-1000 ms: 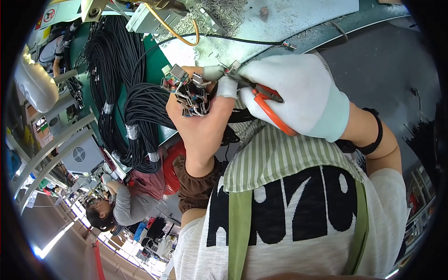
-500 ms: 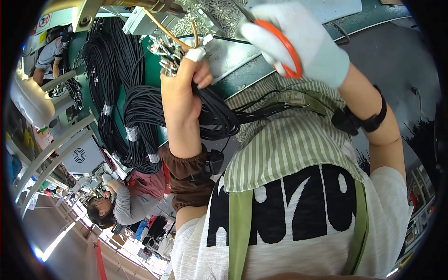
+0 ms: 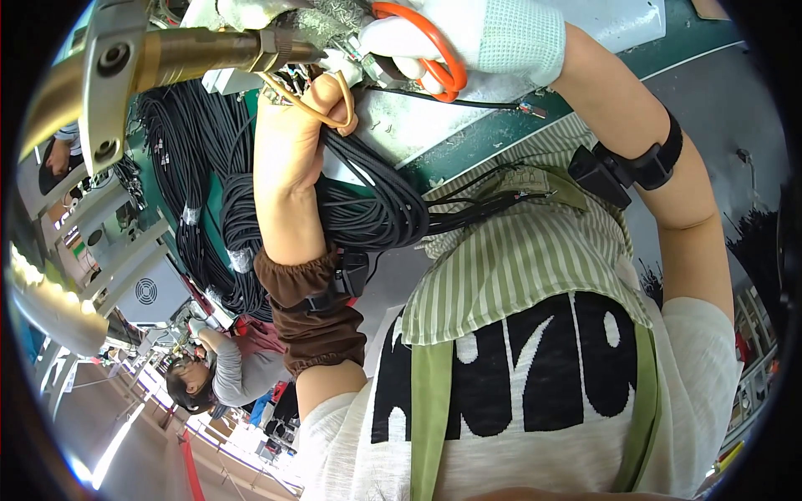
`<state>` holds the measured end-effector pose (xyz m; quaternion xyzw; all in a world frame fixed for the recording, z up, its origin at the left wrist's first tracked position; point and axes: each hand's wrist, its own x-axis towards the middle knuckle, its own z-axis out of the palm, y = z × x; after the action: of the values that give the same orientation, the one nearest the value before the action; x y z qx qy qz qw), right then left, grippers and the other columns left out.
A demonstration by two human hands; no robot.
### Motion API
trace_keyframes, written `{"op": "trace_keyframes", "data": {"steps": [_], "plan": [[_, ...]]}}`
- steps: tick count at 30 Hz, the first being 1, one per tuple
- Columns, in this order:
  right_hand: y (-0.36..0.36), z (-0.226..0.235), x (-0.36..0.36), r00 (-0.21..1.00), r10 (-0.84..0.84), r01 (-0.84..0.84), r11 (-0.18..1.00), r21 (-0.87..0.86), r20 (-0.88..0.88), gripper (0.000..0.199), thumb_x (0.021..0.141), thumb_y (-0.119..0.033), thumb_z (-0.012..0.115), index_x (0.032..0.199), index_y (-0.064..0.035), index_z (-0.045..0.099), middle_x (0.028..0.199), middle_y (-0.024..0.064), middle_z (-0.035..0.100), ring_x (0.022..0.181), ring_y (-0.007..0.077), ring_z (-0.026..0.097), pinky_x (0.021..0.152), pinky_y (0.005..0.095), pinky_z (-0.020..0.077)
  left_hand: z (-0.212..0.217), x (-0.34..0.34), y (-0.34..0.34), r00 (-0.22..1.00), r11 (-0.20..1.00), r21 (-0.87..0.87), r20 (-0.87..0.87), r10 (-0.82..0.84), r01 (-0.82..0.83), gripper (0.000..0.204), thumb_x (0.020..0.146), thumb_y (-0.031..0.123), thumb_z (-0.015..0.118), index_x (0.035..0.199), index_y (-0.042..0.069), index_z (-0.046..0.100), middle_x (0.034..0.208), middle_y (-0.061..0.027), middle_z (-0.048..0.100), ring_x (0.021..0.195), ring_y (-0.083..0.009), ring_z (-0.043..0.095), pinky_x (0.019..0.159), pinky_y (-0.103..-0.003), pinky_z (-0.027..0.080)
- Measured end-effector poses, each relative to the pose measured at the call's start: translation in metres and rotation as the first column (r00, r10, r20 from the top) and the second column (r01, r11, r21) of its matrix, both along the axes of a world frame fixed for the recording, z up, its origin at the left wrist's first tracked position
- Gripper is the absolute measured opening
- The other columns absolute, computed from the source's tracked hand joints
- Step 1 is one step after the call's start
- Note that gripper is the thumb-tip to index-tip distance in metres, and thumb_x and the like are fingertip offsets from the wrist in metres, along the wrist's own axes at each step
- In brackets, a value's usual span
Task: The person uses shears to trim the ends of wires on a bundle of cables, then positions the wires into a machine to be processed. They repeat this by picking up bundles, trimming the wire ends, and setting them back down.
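My bare left hand (image 3: 292, 125) is closed around a thick bundle of black cables (image 3: 376, 184), a white covering on a fingertip. The bundle's stripped ends stick out above this hand, partly hidden by a brass-coloured fitting. In a white glove, my right hand (image 3: 468, 37) grips scissors by their orange handles (image 3: 455, 63). Their blades, close to the cable ends by my left hand, are mostly hidden. A single black cable (image 3: 451, 98) runs right from between the hands, its coloured wire ends showing over the table edge.
A brass-coloured tube (image 3: 200, 52) on a metal bracket juts in from the upper left. Coiled black cables (image 3: 230, 159) lie on the green table (image 3: 535, 117). Small whitish scraps (image 3: 334, 25) cover the far worktop. Another person (image 3: 242, 371) sits at the lower left.
My right hand has moved left with the scissors, up to the cable ends. My left hand has shifted left with the bundle. One cable now stretches out to the right.
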<state>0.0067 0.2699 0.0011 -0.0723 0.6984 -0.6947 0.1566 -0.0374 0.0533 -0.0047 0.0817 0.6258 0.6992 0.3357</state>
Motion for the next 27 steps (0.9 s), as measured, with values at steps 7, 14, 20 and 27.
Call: {"op": "trace_keyframes", "data": {"steps": [7, 14, 20, 27], "plan": [[-0.006, 0.006, 0.004, 0.987, -0.009, 0.029, 0.992, -0.119, 0.162, 0.029, 0.084, -0.022, 0.061, 0.066, 0.0016, 0.062, 0.055, 0.0076, 0.058, 0.046, 0.014, 0.054, 0.045, 0.0283, 0.0425, 0.0, -0.004, -0.007, 0.996, 0.997, -0.06, -0.058, -0.061, 0.057, 0.03, 0.078, 0.026, 0.078, 0.08, 0.003, 0.058, 0.062, -0.0005, 0.053, 0.051, -0.0091, 0.048, 0.047, -0.022, 0.039], [-0.007, 0.006, 0.003, 0.999, 0.027, -0.026, 0.999, -0.033, 0.022, 0.029, 0.085, -0.021, 0.057, 0.068, 0.0018, 0.064, 0.055, 0.0083, 0.058, 0.047, 0.0154, 0.057, 0.045, 0.0282, 0.0435, 0.002, 0.004, -0.009, 0.973, 0.984, -0.175, -0.232, -0.006, -0.036, 0.035, 0.076, 0.031, 0.08, 0.081, 0.001, 0.061, 0.064, -0.0009, 0.057, 0.052, -0.0084, 0.051, 0.048, -0.021, 0.039], [-0.008, 0.007, -0.001, 0.984, 0.006, 0.012, 0.995, -0.1, 0.18, 0.029, 0.084, -0.021, 0.058, 0.067, 0.0018, 0.063, 0.055, 0.0089, 0.058, 0.046, 0.0143, 0.056, 0.044, 0.0278, 0.0433, 0.001, 0.002, -0.009, 0.974, 0.989, -0.142, -0.218, -0.059, 0.028, 0.033, 0.079, 0.029, 0.077, 0.081, 0.0, 0.06, 0.065, -0.0021, 0.057, 0.051, -0.0089, 0.051, 0.048, -0.022, 0.04], [-0.008, -0.011, -0.004, 0.96, -0.115, 0.147, 0.983, 0.111, -0.255, 0.027, 0.084, -0.02, 0.06, 0.067, 0.0008, 0.06, 0.055, 0.0124, 0.055, 0.049, 0.0245, 0.056, 0.048, 0.0332, 0.0434, -0.01, 0.011, -0.001, 0.992, 1.0, -0.001, -0.125, 0.031, -0.031, 0.024, 0.087, 0.021, 0.068, 0.085, -0.001, 0.059, 0.065, -0.0045, 0.056, 0.052, -0.0114, 0.05, 0.049, -0.025, 0.043]]}}
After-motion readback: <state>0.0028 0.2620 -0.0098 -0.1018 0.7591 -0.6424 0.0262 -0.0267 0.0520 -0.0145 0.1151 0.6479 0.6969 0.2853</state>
